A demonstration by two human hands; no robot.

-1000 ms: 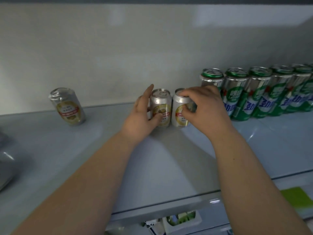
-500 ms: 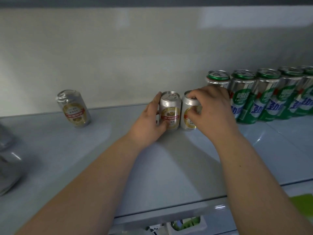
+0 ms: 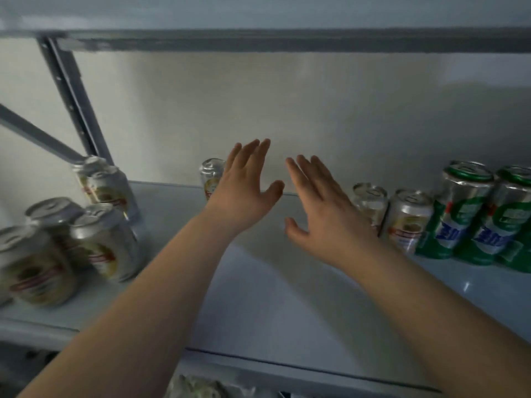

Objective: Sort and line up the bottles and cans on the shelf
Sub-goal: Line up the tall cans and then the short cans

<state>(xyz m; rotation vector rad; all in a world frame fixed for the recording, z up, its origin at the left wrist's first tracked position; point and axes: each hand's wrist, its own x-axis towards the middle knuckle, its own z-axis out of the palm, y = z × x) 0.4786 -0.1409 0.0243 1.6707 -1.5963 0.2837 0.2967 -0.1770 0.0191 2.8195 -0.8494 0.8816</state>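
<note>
Silver cans beside flat hands

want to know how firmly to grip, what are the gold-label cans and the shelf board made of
The gold-label cans look like thin metal, probably aluminium: bare silvery shoulders, pull-tab tops, bright glints. The shelf board is smooth, pale and glossy, with a light reflection on it; painted metal or laminate, I cannot tell which.
</note>
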